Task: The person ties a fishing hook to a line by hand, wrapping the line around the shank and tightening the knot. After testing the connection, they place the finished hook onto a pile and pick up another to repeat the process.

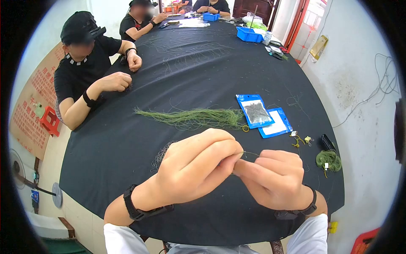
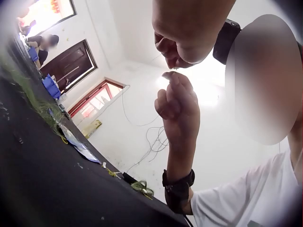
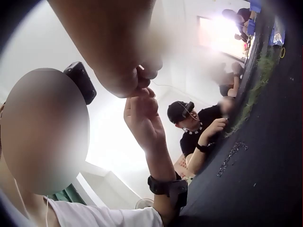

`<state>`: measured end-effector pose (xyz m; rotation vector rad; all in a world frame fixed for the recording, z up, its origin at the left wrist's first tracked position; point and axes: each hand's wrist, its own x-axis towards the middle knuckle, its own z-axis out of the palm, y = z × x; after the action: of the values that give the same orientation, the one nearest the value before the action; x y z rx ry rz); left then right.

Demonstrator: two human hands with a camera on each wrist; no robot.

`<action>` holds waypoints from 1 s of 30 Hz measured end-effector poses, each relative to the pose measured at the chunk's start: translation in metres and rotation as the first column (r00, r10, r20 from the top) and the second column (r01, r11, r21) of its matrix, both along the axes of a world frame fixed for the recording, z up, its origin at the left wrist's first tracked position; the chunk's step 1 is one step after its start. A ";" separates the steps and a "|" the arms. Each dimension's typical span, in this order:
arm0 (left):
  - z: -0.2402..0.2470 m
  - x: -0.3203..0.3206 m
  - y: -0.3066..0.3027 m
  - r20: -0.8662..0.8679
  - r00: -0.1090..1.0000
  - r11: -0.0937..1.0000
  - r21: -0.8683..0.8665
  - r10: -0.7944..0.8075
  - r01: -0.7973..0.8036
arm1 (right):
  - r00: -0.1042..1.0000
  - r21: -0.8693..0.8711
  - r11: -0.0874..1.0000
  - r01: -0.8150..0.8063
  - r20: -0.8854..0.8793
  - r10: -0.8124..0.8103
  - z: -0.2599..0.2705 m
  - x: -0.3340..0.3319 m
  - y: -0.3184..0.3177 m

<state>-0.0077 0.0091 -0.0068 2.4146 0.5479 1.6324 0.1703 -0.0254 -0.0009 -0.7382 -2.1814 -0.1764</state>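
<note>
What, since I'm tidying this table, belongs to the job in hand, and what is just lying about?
Likely the job:
- strand, between the fingers
- green bundle
- dark pile
- blue packets, perhaps

Seemingly just lying about:
- yellow clip
- black object

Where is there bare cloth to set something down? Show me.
Black cloth lies bare left of the left hand and dark wiry pile; another mostly bare stretch separates the blue packets from the far blue bin. Crowded: right side, with clips and green coil.
</note>
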 end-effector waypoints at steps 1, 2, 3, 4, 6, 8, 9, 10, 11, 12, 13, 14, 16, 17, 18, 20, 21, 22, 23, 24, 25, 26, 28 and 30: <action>0.000 0.001 0.001 -0.015 1.000 1.000 0.029 0.010 -0.010 | 1.000 0.019 1.000 0.012 0.018 -0.012 0.002 0.000 -0.002; -0.001 0.001 0.001 -0.029 0.999 0.998 0.059 0.021 -0.020 | 0.999 0.035 0.999 0.013 0.039 -0.015 0.006 0.000 -0.004; -0.002 0.001 0.003 -0.039 0.999 0.996 0.086 0.012 -0.009 | 0.999 0.044 0.999 0.008 0.045 -0.010 0.012 0.001 -0.006; -0.004 0.001 0.005 -0.048 0.999 0.994 0.113 0.002 0.003 | 0.999 0.053 0.999 0.004 0.051 -0.007 0.018 0.003 -0.007; -0.005 0.001 0.005 -0.066 0.998 0.990 0.134 -0.022 0.031 | 0.999 0.058 0.998 0.006 0.050 -0.009 0.027 0.009 -0.005; -0.004 0.001 0.003 -0.083 0.995 0.990 0.124 -0.050 0.060 | 0.999 0.003 0.999 0.047 -0.027 -0.047 0.029 0.012 0.002; -0.004 0.001 0.003 -0.083 0.994 0.990 0.114 -0.071 0.080 | 0.998 -0.031 0.998 0.047 -0.047 -0.048 0.029 0.015 0.007; -0.003 0.000 0.002 -0.083 0.992 0.990 0.103 -0.092 0.101 | 0.994 -0.140 0.990 0.034 -0.098 -0.048 0.030 0.016 0.009; -0.003 0.000 0.002 -0.084 0.990 0.988 0.094 -0.114 0.121 | 0.987 -0.232 0.973 -0.001 -0.159 -0.037 0.028 0.016 0.011; -0.003 0.001 0.002 -0.069 0.991 0.988 0.088 -0.118 0.124 | 0.975 -0.320 0.946 -0.042 -0.220 -0.031 0.024 0.016 0.014; -0.003 0.001 0.002 -0.055 0.991 0.989 0.083 -0.122 0.127 | 0.959 -0.402 0.911 -0.089 -0.281 -0.031 0.021 0.017 0.017; -0.002 0.001 0.002 -0.041 0.991 0.989 0.076 -0.126 0.129 | 0.954 -0.464 0.876 -0.128 -0.300 -0.020 0.021 0.017 0.018; -0.001 -0.001 0.000 -0.048 0.990 0.991 0.012 -0.135 0.136 | 0.936 -0.558 0.808 -0.192 -0.350 -0.020 0.016 0.020 0.021; -0.001 -0.001 0.000 -0.051 0.989 0.990 -0.021 -0.140 0.139 | 0.927 -0.600 0.768 -0.224 -0.375 -0.022 0.013 0.021 0.022; 0.000 -0.001 -0.001 -0.049 0.989 0.989 -0.036 -0.142 0.141 | 0.921 -0.612 0.754 -0.239 -0.388 -0.022 0.012 0.021 0.022; 0.002 -0.001 0.000 -0.045 0.988 0.987 -0.065 -0.149 0.145 | 0.910 -0.634 0.725 -0.269 -0.413 -0.024 0.010 0.020 0.022; 0.002 -0.001 0.000 -0.042 0.987 0.986 -0.076 -0.155 0.151 | 0.909 -0.630 0.729 -0.266 -0.416 -0.028 0.009 0.020 0.022; 0.002 -0.001 0.000 -0.039 0.986 0.984 -0.088 -0.161 0.157 | 0.908 -0.627 0.733 -0.264 -0.418 -0.031 0.009 0.020 0.022; 0.001 -0.001 0.000 -0.035 0.985 0.982 -0.099 -0.167 0.163 | 0.907 -0.624 0.737 -0.261 -0.420 -0.035 0.008 0.020 0.022; 0.002 -0.001 0.000 -0.037 0.985 0.980 -0.110 -0.170 0.165 | 0.907 -0.621 0.740 -0.259 -0.420 -0.034 0.008 0.020 0.022; 0.002 -0.001 0.000 -0.039 0.984 0.979 -0.121 -0.171 0.166 | 0.907 -0.617 0.743 -0.258 -0.420 -0.034 0.008 0.021 0.022; 0.002 -0.001 0.000 -0.040 0.984 0.977 -0.132 -0.173 0.167 | 0.907 -0.614 0.746 -0.256 -0.419 -0.033 0.009 0.021 0.022; 0.003 -0.001 -0.001 -0.042 0.984 0.976 -0.139 -0.172 0.165 | 0.907 -0.609 0.751 -0.254 -0.420 -0.034 0.008 0.021 0.022; 0.002 -0.001 -0.001 -0.040 0.984 0.977 -0.139 -0.171 0.164 | 0.908 -0.605 0.757 -0.248 -0.417 -0.036 0.008 0.021 0.022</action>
<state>-0.0084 0.0082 -0.0045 2.3399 0.4340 1.4216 0.1915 -0.0038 0.0068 -0.9161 -1.8477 0.7835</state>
